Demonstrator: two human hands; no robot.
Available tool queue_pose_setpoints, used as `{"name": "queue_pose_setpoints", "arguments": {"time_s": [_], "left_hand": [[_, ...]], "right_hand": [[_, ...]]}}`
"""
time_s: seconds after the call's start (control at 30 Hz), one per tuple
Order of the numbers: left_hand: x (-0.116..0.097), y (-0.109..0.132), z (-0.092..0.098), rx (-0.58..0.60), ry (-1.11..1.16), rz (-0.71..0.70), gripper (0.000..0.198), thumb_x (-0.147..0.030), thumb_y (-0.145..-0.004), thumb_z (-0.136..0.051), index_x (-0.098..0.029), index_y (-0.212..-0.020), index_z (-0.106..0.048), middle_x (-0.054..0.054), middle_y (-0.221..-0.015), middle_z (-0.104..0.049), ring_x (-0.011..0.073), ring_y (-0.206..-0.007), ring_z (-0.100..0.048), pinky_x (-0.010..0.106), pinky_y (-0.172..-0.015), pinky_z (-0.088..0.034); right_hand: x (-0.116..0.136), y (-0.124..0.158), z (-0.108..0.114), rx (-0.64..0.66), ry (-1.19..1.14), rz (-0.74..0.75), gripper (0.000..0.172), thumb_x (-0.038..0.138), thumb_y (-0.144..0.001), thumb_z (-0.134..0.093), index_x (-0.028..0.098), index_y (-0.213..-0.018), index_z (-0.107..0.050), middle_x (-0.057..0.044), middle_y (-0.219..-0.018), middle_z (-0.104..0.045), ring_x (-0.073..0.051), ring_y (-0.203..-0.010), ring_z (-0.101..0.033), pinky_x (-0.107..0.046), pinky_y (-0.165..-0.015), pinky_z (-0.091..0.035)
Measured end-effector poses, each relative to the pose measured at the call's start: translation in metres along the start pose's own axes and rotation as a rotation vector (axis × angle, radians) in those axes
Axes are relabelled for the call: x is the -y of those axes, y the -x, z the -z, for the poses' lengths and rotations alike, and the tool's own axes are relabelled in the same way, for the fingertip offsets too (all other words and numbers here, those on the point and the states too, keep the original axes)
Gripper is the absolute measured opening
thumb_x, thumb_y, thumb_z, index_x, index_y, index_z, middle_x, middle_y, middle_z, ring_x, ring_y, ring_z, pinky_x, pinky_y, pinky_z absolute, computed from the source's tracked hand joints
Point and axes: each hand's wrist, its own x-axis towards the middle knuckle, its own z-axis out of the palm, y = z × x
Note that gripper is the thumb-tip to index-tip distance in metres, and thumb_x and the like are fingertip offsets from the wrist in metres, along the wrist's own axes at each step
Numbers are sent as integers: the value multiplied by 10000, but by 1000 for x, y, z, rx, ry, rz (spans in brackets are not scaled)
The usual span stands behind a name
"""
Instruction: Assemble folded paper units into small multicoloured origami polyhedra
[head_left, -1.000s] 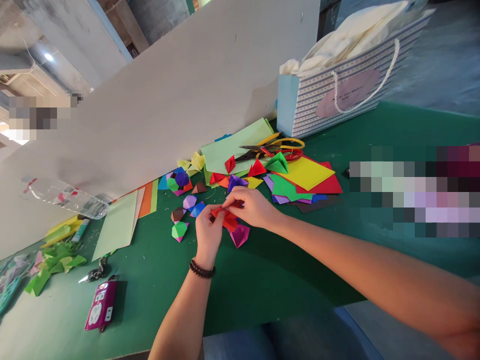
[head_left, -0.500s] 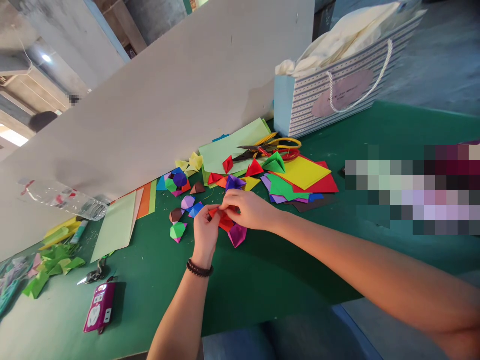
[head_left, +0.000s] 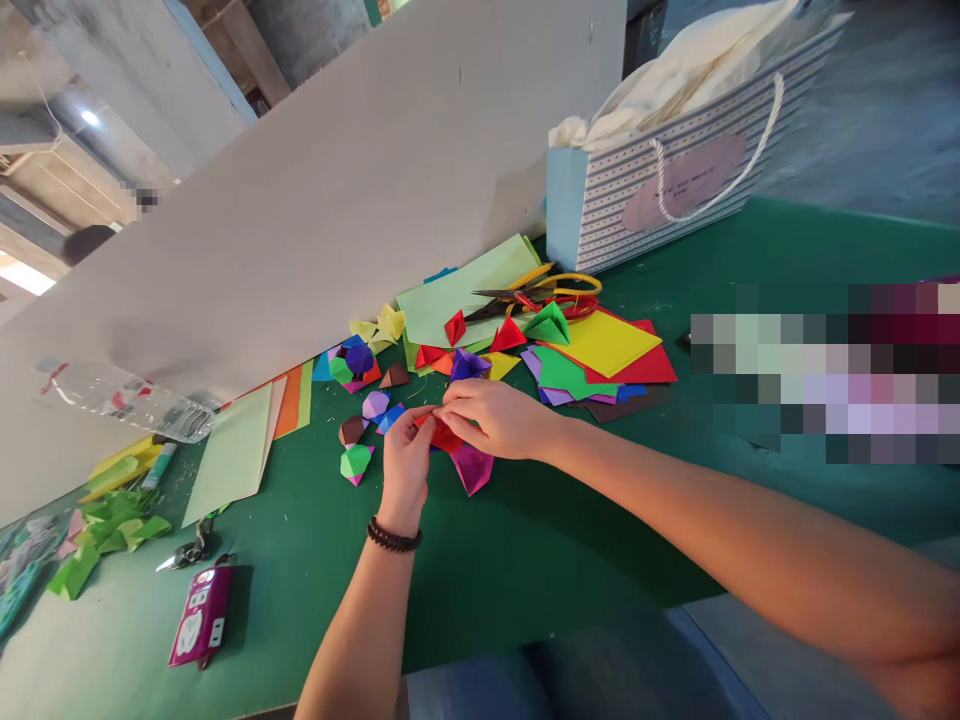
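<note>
Between my two hands is a red folded paper piece (head_left: 441, 434), partly covered by fingers. My left hand (head_left: 407, 455) pinches its left side, and a dark beaded bracelet circles that wrist. From the right, my right hand (head_left: 495, 412) grips the same piece with fingers and thumb close together. A magenta folded paper piece (head_left: 472, 468) shows just below my right hand; whether it joins the red one I cannot tell. Beyond the hands sits a purple folded piece (head_left: 469, 366). To the left lie a green folded piece (head_left: 355, 462) and a lilac one (head_left: 376, 404).
Scissors (head_left: 577, 290) rest on pale green sheets (head_left: 442, 315). A stack of coloured paper (head_left: 607, 345) lies to the right, below a striped gift bag (head_left: 660, 190). At left are a plastic bottle (head_left: 135, 400), green paper scraps (head_left: 112, 525) and a magenta pouch (head_left: 201, 612).
My left hand has shifted slightly left. My right hand's fingers have straightened and lie lower over the red piece. The other things on the table stay put.
</note>
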Motion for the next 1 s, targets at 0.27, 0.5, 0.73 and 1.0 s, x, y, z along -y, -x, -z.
{"name": "queue_pose_setpoints", "arguments": {"time_s": [0.27,0.5,0.73,1.0], "left_hand": [[3,-1,-1,-17,-1,-39,237,-347,-800,-596,-134,-861,-679,53,-853,-683,137,-771,-607,223,-670,-458],[3,1,2,-62,-330,-179,220,-288,-873,-513,-151,-926,-677,53,-806,-676,123,-671,-578,212,-572,-417],[-1,6,-2,-43,-526,-299,212,-244,-898,-474,-153,-940,-661,64,-861,-689,130,-705,-614,222,-607,-456],[-1,5,-3,-51,-531,-332,149,-186,-840,-539,-153,-903,-670,41,-792,-691,119,-631,-603,212,-562,-456]], "right_hand": [[1,-1,-1,-88,-188,-153,355,255,-948,-381,160,-741,-653,-86,-823,-648,-170,-744,-600,-298,-675,-449],[0,-4,-5,-89,-319,-444,225,320,-902,-497,186,-884,-677,-45,-847,-701,-156,-719,-628,-261,-601,-437],[-1,-2,-6,-68,-118,-426,88,210,-817,-602,180,-752,-655,-35,-777,-652,-145,-671,-580,-263,-601,-400],[1,-2,-7,-118,-32,-226,162,81,-782,-553,179,-655,-533,-14,-707,-537,-140,-693,-512,-253,-612,-356]]}}
